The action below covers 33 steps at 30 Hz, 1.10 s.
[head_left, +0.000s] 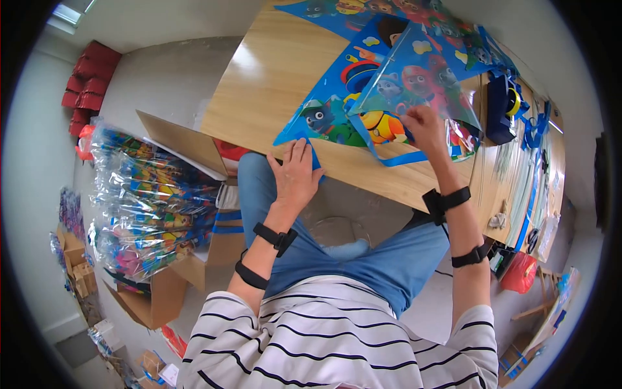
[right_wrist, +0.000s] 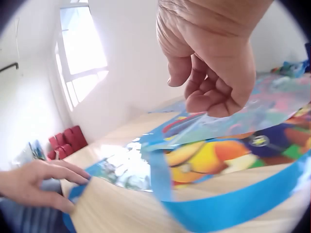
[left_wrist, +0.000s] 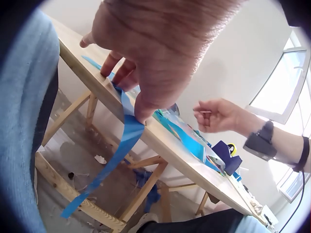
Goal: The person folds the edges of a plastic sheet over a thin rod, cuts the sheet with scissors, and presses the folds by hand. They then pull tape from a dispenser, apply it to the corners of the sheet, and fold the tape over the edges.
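Kite (head_left: pixel 337 104) on table (head_left: pixel 272 71). Left hand (head_left: pixel 297 175), fingers flat, pins its corner at 7 o'clock; right hand (head_left: pixel 424 126), fingers curled, pinches the upper sheet at 5 o'clock. Risk: a hard pull could tear the sheet or slip the corner.

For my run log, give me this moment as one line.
left hand presses blue ribbon tail on wooden table edge | right hand pinches cartoon-printed blue plastic kite | ribbon hangs off edge
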Motion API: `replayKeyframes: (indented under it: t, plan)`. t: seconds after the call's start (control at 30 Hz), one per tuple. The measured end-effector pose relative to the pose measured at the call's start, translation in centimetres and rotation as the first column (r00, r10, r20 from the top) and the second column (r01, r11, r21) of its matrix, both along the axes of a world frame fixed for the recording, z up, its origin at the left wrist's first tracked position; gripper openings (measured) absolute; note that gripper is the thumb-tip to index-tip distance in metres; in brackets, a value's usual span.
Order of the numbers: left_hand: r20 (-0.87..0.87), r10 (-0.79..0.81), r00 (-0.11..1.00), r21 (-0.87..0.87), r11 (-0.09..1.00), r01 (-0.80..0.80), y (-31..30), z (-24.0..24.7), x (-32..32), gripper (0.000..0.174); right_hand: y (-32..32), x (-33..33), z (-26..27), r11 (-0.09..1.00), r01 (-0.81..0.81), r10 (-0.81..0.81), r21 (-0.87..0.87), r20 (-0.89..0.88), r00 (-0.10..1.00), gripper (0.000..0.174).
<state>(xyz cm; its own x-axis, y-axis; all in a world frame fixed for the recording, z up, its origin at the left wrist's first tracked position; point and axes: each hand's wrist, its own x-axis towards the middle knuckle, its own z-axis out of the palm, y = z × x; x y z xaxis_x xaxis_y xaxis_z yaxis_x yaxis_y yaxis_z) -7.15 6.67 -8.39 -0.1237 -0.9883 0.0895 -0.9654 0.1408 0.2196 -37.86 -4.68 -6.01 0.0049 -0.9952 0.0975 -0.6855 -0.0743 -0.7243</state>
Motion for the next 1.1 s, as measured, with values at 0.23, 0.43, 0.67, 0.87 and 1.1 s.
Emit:
replayKeyframes:
  t: [0.23,0.43,0.67,0.87,1.1]
  plan:
    - [0.002,0.033,0.999,0.03,0.999,-0.033,0.3,0.8,1.1,0.064,3.0,8.5,-1.7,0.888,-0.393,0.299,-0.239,-0.348,0.888,0.05]
    - [-0.001,0.023,1.0,0.044,0.999,-0.023,0.3,0.5,1.3,0.066,3.4,7.9,-2.4,0.908,-0.396,0.322,-0.138,-0.373,0.87,0.057]
    - [-0.008,0.047,0.999,0.046,0.998,-0.046,0.4,0.4,1.1,0.066,3.6,7.9,-2.5,0.913,-0.38,0.299,-0.147,-0.394,0.869,0.06]
    - [-0.008,0.069,0.998,0.028,0.997,-0.069,0.2,0.4,0.9,0.065,3.0,7.0,-2.3,0.903,-0.321,0.271,-0.284,-0.202,0.941,0.047]
    - [0.046,-0.003,0.999,-0.068,0.998,0.006,0.0,0.0,1.1,0.061,2.6,-7.3,1.9,0.867,0.433,-0.422,-0.248,0.1,0.901,0.028]
